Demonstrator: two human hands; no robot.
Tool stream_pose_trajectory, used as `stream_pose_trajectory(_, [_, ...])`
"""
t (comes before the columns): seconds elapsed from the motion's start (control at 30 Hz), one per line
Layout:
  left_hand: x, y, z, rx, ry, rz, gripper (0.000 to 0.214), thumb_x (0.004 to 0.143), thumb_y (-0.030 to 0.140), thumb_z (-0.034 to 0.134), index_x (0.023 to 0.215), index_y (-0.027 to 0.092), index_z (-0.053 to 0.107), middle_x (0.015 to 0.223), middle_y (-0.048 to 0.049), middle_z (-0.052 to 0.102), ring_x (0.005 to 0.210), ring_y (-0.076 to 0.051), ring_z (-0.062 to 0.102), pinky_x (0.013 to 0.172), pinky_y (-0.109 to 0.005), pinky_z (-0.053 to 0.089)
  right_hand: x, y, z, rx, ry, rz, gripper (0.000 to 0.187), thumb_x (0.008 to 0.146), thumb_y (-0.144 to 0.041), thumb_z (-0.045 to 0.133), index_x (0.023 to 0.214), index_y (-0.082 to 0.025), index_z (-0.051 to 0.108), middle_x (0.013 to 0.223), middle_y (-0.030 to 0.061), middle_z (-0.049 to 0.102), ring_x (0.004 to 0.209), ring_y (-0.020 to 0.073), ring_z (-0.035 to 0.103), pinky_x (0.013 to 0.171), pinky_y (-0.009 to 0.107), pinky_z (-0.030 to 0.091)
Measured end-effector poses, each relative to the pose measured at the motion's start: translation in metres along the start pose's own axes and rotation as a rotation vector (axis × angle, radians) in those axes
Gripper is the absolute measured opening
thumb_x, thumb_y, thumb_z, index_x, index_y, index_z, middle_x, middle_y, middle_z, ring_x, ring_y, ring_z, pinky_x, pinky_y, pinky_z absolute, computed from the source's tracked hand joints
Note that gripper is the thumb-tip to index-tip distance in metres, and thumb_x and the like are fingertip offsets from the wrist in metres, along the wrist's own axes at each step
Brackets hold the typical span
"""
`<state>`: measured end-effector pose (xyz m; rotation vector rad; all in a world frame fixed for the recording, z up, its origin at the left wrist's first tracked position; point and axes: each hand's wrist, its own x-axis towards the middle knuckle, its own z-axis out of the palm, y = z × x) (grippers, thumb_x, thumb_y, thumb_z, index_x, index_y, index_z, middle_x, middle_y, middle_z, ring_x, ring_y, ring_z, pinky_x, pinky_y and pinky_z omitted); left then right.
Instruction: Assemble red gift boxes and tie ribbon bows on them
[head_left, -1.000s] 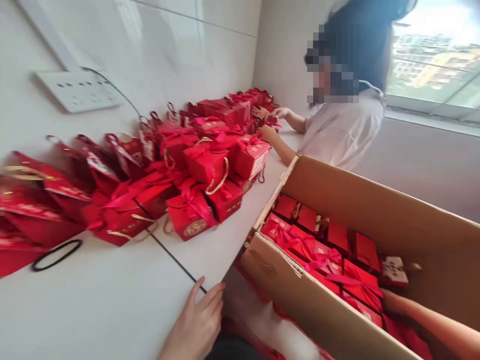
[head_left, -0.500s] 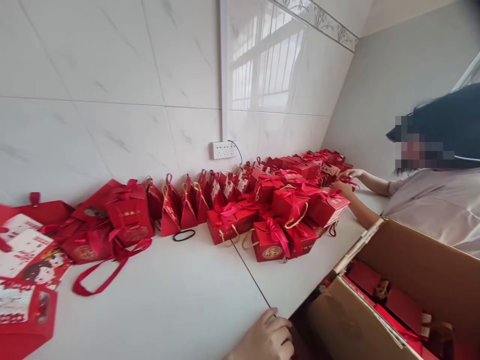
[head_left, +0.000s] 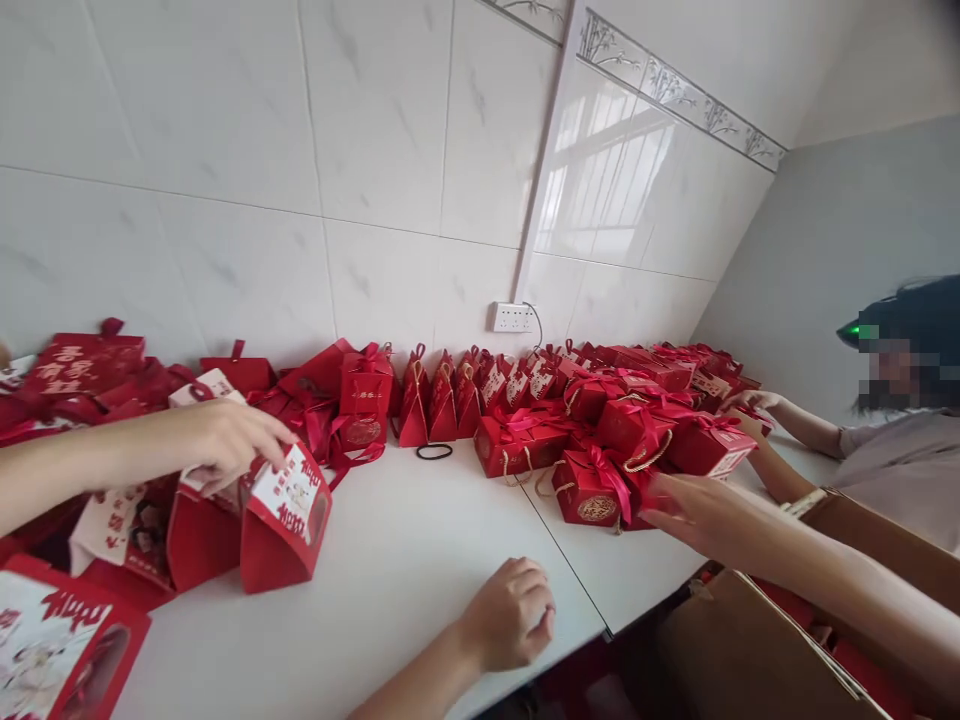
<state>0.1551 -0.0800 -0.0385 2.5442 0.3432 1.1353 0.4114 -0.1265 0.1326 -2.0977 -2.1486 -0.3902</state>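
Observation:
My left hand point(head_left: 511, 613) lies on the white table near its front edge, fingers curled, with nothing visible in them. From the right my right hand point(head_left: 679, 507) reaches to the pile of red gift boxes with ribbon bows. Its fingertips are blurred at a red box point(head_left: 634, 500), so whether they grip it is unclear. Beside that stands a box with a round gold emblem point(head_left: 592, 490). At the left, another person's hand point(head_left: 232, 440) is over a triangular red gift box with a white printed panel point(head_left: 289, 500), its fingers at the top.
An open cardboard box point(head_left: 750, 640) with red boxes inside stands at lower right. Another person point(head_left: 892, 450) handles boxes at far right. A black hair-tie-like loop point(head_left: 434, 452) lies before a row of triangular boxes point(head_left: 442, 400). A power socket point(head_left: 512, 318) is on the wall.
The view has turned left. My right hand has come into view at the box pile. My left hand has come further into view. Another person's hand has appeared at the left.

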Motion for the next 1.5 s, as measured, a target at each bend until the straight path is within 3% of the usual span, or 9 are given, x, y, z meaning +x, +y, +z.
stream_pose_trajectory(0.07, [-0.008,-0.008,-0.017,0.007,0.05,-0.091,0.011,0.076,0.013,0.047,0.073,0.017,0.056,0.074,-0.0056,0.062,0.084,-0.019,0.058,0.076,-0.032,0.049,0.041,-0.04,0.014,0.028,-0.102,-0.152,0.015,0.085,-0.034,0.055,0.084,-0.021,0.063,0.082,0.0046,0.067,0.072,0.0193,0.063,0.066,0.03,0.048])
stream_pose_trajectory(0.17, [-0.017,-0.017,-0.04,0.023,0.13,-0.233,0.014,0.078,0.011,0.045,0.072,0.017,0.056,0.073,-0.005,0.061,0.082,-0.018,0.056,0.076,-0.032,0.05,0.094,-0.098,0.041,0.058,-0.036,-0.204,0.02,0.086,-0.028,0.053,0.1,-0.017,0.062,0.106,0.0108,0.064,0.098,0.0222,0.061,0.085,0.03,0.046])
stream_pose_trajectory(0.27, [-0.024,-0.024,-0.059,0.036,0.208,-0.376,0.014,0.077,0.009,0.046,0.071,0.018,0.055,0.072,-0.0038,0.061,0.082,-0.017,0.055,0.074,-0.03,0.05,0.125,-0.136,0.072,0.081,0.045,-0.169,0.033,0.086,-0.031,0.053,0.115,-0.015,0.057,0.122,0.0147,0.056,0.109,0.0269,0.056,0.088,0.035,0.045])
stream_pose_trajectory(0.37, [-0.03,-0.031,-0.071,0.052,0.304,-0.517,0.015,0.078,0.011,0.046,0.07,0.018,0.055,0.073,-0.0035,0.062,0.081,-0.016,0.055,0.067,-0.028,0.049,0.139,-0.153,0.103,0.109,0.145,-0.056,0.039,0.087,-0.034,0.048,0.12,-0.012,0.053,0.126,0.0198,0.053,0.109,0.0338,0.055,0.083,0.042,0.045])
stream_pose_trajectory(0.5, [-0.032,-0.041,-0.078,0.058,0.418,-0.661,0.018,0.083,0.015,0.042,0.072,0.018,0.056,0.077,-0.004,0.064,0.077,-0.015,0.056,0.057,-0.023,0.046,0.142,-0.156,0.142,0.14,0.277,0.006,0.033,0.09,-0.028,0.04,0.116,-0.013,0.055,0.115,0.0176,0.06,0.104,0.0321,0.057,0.087,0.045,0.04])
stream_pose_trajectory(0.67, [-0.031,-0.048,-0.077,0.025,0.365,-0.665,0.012,0.08,0.015,0.047,0.073,0.019,0.056,0.076,-0.004,0.064,0.081,-0.016,0.056,0.052,-0.022,0.044,0.139,-0.147,0.17,0.116,0.534,-0.079,0.033,0.089,-0.028,0.042,0.114,-0.011,0.056,0.109,0.016,0.064,0.1,0.0294,0.058,0.088,0.042,0.038])
stream_pose_trajectory(0.8, [-0.03,-0.049,-0.073,0.058,0.314,-0.544,0.013,0.078,0.011,0.046,0.072,0.02,0.054,0.073,-0.0031,0.063,0.082,-0.017,0.054,0.069,-0.028,0.049,0.136,-0.144,0.172,0.115,0.567,-0.115,0.032,0.09,-0.029,0.042,0.112,-0.012,0.057,0.109,0.0147,0.064,0.1,0.0288,0.058,0.089,0.041,0.037])
stream_pose_trajectory(0.93, [-0.03,-0.051,-0.07,0.094,0.286,-0.432,0.011,0.077,0.014,0.046,0.07,0.02,0.052,0.07,-0.0035,0.061,0.078,-0.017,0.052,0.068,-0.028,0.049,0.134,-0.146,0.171,0.105,0.579,-0.122,0.033,0.09,-0.031,0.042,0.114,-0.014,0.057,0.109,0.0138,0.064,0.1,0.0284,0.057,0.09,0.04,0.035])
stream_pose_trajectory(1.5, [-0.026,-0.043,-0.064,0.201,0.234,-0.384,0.02,0.078,0.015,0.038,0.067,0.019,0.054,0.068,-0.0053,0.062,0.075,-0.017,0.05,0.068,-0.027,0.049,0.131,-0.143,0.177,0.137,0.644,-0.155,0.035,0.089,-0.03,0.042,0.113,-0.01,0.058,0.108,0.0167,0.064,0.097,0.0309,0.056,0.092,0.042,0.034])
